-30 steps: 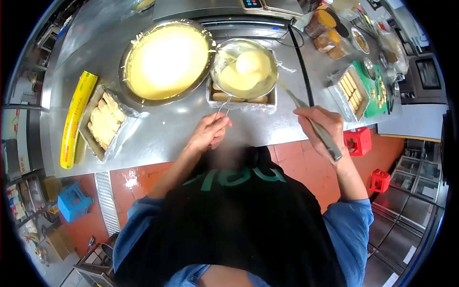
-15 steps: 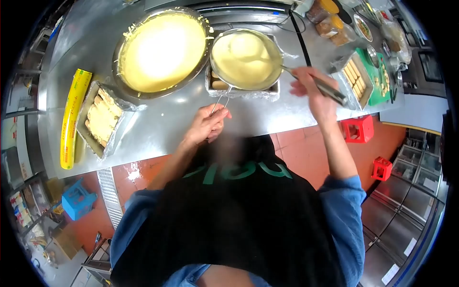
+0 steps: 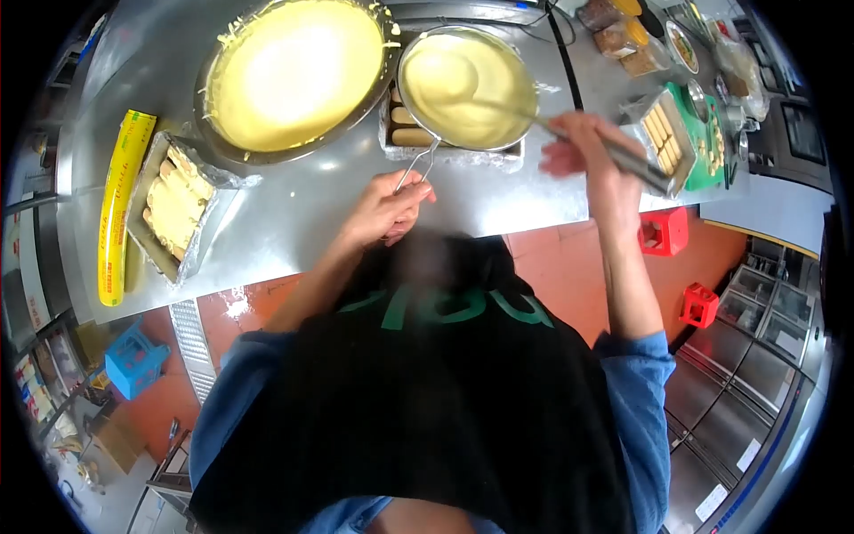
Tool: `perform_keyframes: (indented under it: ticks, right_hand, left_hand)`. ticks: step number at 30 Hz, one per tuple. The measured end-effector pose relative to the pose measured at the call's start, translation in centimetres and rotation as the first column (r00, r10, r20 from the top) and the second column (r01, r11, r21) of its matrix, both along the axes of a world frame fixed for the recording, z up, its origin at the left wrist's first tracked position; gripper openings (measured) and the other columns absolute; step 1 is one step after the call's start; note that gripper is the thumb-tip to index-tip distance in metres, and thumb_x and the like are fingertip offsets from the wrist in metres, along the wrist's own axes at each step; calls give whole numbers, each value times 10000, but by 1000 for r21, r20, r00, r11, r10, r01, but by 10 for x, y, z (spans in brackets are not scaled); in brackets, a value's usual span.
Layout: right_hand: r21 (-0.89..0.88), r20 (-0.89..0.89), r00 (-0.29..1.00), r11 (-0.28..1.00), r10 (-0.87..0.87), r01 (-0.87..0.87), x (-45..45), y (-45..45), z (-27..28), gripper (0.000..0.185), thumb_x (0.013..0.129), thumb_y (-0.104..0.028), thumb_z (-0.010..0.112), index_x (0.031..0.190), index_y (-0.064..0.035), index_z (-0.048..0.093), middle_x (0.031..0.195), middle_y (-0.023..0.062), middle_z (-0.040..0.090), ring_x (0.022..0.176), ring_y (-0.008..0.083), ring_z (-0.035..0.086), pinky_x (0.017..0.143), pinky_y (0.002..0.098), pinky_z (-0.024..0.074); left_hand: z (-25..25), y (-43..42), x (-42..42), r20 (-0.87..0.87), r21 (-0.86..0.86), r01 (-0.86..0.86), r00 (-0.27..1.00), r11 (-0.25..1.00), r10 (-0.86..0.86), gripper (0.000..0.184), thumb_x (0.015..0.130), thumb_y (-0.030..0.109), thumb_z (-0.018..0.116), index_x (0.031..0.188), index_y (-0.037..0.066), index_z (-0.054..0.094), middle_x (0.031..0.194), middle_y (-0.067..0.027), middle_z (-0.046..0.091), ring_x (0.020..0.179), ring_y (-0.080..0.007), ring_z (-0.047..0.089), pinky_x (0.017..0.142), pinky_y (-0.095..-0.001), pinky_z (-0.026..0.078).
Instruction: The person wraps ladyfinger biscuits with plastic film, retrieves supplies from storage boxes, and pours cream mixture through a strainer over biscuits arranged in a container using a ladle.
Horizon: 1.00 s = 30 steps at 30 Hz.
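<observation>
My left hand (image 3: 391, 209) is closed around the wire handle of a strainer (image 3: 532, 116) filled with pale yellow cream. The strainer rests over or just above a plastic-lined tin (image 3: 498, 162) holding ladyfingers (image 3: 413, 137). In my right hand (image 3: 594, 160), slightly blurred, is a ladle (image 3: 636, 167) by its thick metal handle; its head sits down in the cream inside the strainer. To the left stands a large metal bowl (image 3: 206, 120) of the same yellow cream (image 3: 294, 76).
At the left lie a long yellow box (image 3: 124, 209) and a lined tin (image 3: 156, 249) with cream-covered ladyfingers. On the right, another lined tin (image 3: 683, 171) of ladyfingers stands by a green cutting board (image 3: 707, 169). Jars (image 3: 618, 40) stand at the back right.
The strainer has tilted and shifted a little right, showing more ladyfingers beneath. The ladle has moved within the cream. The whole view has shifted slightly.
</observation>
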State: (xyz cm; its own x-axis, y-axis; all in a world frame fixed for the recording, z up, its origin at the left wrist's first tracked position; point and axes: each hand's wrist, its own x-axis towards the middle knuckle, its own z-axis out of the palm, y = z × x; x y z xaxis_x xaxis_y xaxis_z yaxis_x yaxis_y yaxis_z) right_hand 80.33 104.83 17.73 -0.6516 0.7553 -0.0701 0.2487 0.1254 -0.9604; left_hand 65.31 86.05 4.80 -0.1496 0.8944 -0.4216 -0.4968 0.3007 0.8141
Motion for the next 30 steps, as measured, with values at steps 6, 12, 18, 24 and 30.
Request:
perform_keyframes:
  ticks: [6, 12, 18, 24, 30]
  right_hand:
    - [63, 234, 972, 998, -16, 1, 23, -16, 25, 210, 854, -116, 536, 902, 52, 653, 716, 134, 649, 584, 174, 641, 552, 246, 496]
    - [245, 255, 958, 967, -132, 68, 26, 2, 15, 294, 887, -177, 509, 980, 79, 620, 749, 170, 646, 600, 212, 628, 606, 279, 501]
    - [240, 170, 981, 970, -90, 47, -9, -4, 9, 290, 886, -193, 521, 962, 72, 613, 754, 170, 645, 585, 205, 626, 574, 276, 516]
    - [257, 203, 979, 966, -37, -16, 8, -16, 22, 294, 887, -178, 506, 921, 96, 606, 678, 162, 626, 525, 220, 620, 537, 277, 512]
    - [217, 334, 943, 974, -7, -70, 6, -12, 31, 303, 883, -207, 521, 952, 77, 600, 703, 164, 627, 537, 221, 620, 505, 286, 503]
  left_hand:
    - [-8, -4, 1, 49, 6, 13, 999, 1000, -13, 245, 949, 246, 482, 925, 5, 513, 476, 68, 305, 357, -37, 280, 316, -214, 223]
    - [2, -13, -7, 95, 30, -17, 995, 999, 14, 238, 951, 231, 479, 913, -1, 518, 488, 45, 331, 363, -57, 300, 322, -237, 255]
    - [-2, -10, 0, 1, 85, 14, 1000, 996, -14, 235, 953, 214, 472, 918, -11, 530, 476, 46, 320, 372, -68, 304, 330, -243, 265]
    - [1, -8, 7, -11, 82, -55, 998, 995, 57, 221, 929, 176, 485, 887, -30, 551, 479, 20, 373, 371, -79, 330, 332, -261, 275]
    - [-1, -24, 16, -42, 44, -152, 987, 987, 153, 209, 905, 191, 516, 874, -7, 573, 480, -2, 432, 356, -91, 400, 322, -262, 303]
